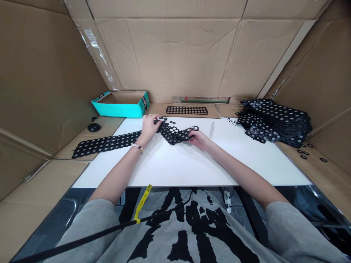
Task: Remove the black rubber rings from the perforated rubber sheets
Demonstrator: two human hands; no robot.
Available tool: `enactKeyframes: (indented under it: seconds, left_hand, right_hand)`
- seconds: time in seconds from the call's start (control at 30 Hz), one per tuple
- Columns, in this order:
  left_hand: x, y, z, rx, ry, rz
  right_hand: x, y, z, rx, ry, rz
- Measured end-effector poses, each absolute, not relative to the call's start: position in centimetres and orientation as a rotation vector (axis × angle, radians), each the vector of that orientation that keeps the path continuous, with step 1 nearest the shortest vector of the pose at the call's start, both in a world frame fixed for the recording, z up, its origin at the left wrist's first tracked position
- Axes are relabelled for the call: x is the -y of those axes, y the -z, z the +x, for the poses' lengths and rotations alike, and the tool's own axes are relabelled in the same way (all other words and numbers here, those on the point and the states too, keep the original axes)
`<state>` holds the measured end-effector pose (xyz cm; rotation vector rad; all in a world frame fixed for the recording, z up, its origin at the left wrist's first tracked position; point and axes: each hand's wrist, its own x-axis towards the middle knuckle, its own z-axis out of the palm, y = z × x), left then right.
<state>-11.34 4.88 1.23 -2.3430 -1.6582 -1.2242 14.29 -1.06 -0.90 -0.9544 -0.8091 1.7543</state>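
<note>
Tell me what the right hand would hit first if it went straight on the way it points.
The black sheet, which the right hand already grips at one end. Beyond that, perhaps the left hand, though depth is unclear.

I see a smooth worktop (170, 168), creased matt cardboard wall (175, 54), glossy tape (91, 38), plastic-looking dotted sheet (172, 138), soft cloth shirt (178, 228).
</note>
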Motion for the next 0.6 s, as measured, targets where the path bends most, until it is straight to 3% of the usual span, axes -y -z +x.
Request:
enactKeyframes:
  seconds: [0.2,0.6]
  left_hand:
    - [0.0,-2.1,-5.0,1.277,1.041,-2.907]
    - [0.2,-0.7,-3.7,1.794,1.485,-3.017]
  right_hand:
    - [1.6,1.1,13.8,1.035,-1.575,-0.895]
    - [1.7,1.8,13.2,1.241,-1.35,-0.948]
